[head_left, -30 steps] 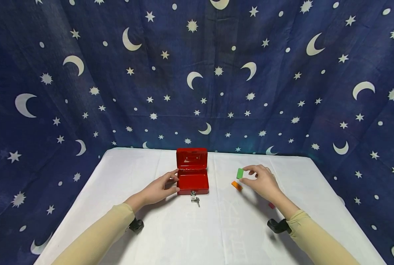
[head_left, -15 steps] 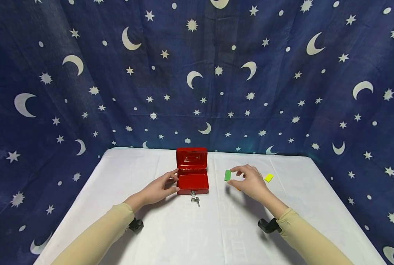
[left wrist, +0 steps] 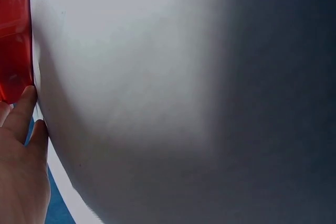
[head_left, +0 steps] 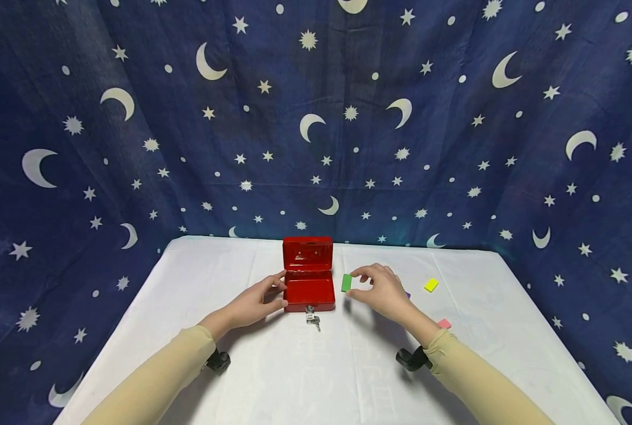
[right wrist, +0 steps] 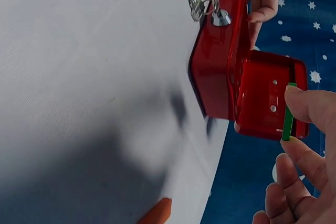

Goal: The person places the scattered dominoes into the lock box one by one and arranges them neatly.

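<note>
A small red metal cash box (head_left: 309, 290) stands on the white cloth with its lid (head_left: 308, 254) raised. Keys (head_left: 313, 321) hang from the lock at its front. My left hand (head_left: 249, 304) rests against the box's left side, its thumb near the front corner and its fingers farther back, touching the wall. Just right of the box, my right hand (head_left: 385, 293) pinches a green block (head_left: 346, 283) by its ends, between thumb and index finger, above the cloth. The right wrist view shows this thin green block edge-on, in front of the lid.
A yellow block (head_left: 431, 285) lies right of my right hand. A pink block (head_left: 444, 323) shows beside that forearm, and a purple piece (head_left: 409, 294) peeks out behind the hand. In the right wrist view an orange block (right wrist: 156, 213) sits at the bottom edge.
My right hand has carried the green block leftward, closer to the red box. The yellow, pink and purple pieces have come into sight while the orange one is now covered. My left hand stays put.
</note>
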`<state>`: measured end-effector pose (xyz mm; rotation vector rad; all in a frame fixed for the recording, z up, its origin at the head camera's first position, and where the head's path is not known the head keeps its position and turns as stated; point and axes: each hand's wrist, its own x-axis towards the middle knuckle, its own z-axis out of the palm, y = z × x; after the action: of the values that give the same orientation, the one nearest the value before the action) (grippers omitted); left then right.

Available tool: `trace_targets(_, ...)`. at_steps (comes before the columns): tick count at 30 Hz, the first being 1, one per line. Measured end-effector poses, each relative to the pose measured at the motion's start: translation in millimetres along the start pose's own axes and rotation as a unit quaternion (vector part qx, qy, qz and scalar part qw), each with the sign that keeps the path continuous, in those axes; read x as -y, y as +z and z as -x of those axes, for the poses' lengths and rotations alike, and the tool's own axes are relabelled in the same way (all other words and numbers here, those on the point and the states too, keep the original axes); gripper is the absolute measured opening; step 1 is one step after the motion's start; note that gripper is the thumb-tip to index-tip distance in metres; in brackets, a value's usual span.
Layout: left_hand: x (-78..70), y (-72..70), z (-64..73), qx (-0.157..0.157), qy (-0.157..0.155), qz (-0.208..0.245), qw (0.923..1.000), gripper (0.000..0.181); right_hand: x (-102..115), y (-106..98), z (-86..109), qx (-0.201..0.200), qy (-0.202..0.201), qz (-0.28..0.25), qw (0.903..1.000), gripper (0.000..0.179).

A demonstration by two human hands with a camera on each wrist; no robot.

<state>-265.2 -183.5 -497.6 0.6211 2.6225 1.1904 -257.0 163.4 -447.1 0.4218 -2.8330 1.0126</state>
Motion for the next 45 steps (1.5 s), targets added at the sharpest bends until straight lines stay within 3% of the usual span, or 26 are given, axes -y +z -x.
trace_targets(15,2.9,-0.2,-1.9,0.000,0.007,-0.010,0.9999,0.033,17,19,-9.1,0.022,-0.009,0.001,0.9997,0.037)
trace_targets(45,2.2,0.2,-2.2,0.001,-0.012,-0.004,0.9999,0.033,46,48,-25.9,0.058,-0.027,0.012,0.9979,0.039)
